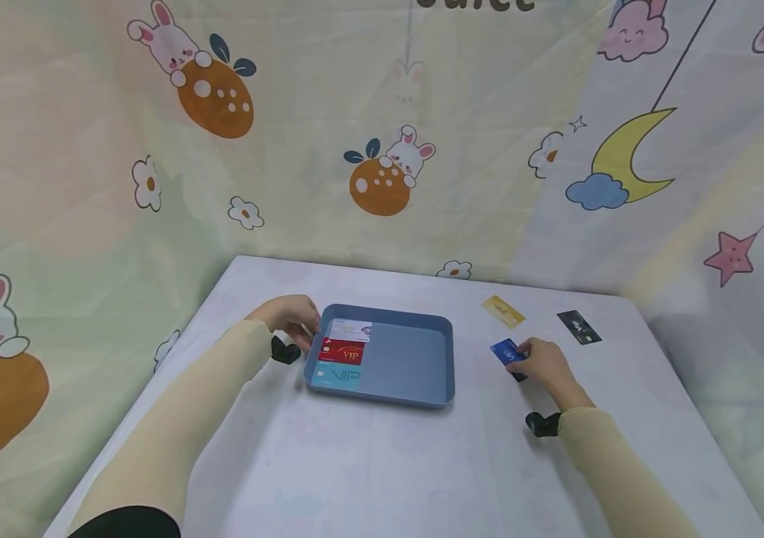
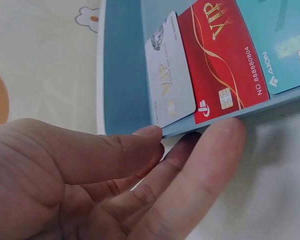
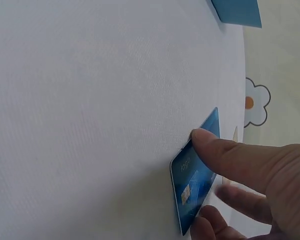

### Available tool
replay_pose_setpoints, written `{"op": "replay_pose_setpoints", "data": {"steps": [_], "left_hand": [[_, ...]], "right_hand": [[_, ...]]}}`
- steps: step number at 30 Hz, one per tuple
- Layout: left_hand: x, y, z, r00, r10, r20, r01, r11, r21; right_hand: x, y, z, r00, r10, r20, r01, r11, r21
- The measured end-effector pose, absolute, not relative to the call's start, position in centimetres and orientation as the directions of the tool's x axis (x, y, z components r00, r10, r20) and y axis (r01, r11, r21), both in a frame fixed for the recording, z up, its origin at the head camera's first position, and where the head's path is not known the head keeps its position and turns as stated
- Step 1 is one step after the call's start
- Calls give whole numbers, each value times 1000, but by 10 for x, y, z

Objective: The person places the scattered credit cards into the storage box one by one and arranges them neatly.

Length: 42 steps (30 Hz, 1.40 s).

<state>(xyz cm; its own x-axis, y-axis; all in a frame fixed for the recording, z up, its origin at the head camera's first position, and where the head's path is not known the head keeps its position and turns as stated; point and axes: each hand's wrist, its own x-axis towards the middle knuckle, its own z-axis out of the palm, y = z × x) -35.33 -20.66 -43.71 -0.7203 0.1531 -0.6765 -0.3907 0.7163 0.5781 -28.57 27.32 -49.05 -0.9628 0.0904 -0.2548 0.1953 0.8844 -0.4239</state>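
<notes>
Tray [image 1: 408, 359] touches half-spread left hand [image 1: 293, 317]; right hand [image 1: 547, 365] pinches blue card [image 1: 505, 349].

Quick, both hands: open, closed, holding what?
Left hand: open, at the edge of the tray.
Right hand: closed, pinching the blue card.

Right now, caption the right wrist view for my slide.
Right hand holding a tilted blue card, white tabletop behind it, part of the blue tray at the top.

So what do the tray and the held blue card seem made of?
Tray: probably matte plastic, judging by its blue-grey colour and rounded corners. Blue card: likely smooth plastic, being thin and flat; perhaps glossy, though the sheen may be print.
</notes>
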Motion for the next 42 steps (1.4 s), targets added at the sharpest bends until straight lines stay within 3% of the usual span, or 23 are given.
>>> {"op": "replay_pose_setpoints", "data": {"steps": [11, 17, 24, 29, 34, 42], "left_hand": [[-353, -204, -439, -739, 119, -663, -382, 736, 559], [-353, -204, -440, -741, 105, -663, -391, 735, 554], [-352, -202, -441, -746, 95, -659, -397, 732, 555], [-349, -202, -440, -762, 104, -640, -379, 729, 570], [-341, -205, -450, -824, 134, -551, -305, 715, 629], [-320, -210, -471, -918, 119, -379, -227, 627, 746]], "right_hand": [[-287, 283, -486, -981, 84, -176, 162, 849, -503], [-292, 286, -485, -967, 102, -232, 221, 787, -576], [-293, 285, -480, -936, 106, -336, 326, 621, -713], [-293, 281, -471, -915, -13, -404, 361, 425, -830], [-294, 274, -472, -917, -78, -392, 368, 220, -904], [-287, 255, -467, -943, -5, -333, 333, 28, -943]]}}
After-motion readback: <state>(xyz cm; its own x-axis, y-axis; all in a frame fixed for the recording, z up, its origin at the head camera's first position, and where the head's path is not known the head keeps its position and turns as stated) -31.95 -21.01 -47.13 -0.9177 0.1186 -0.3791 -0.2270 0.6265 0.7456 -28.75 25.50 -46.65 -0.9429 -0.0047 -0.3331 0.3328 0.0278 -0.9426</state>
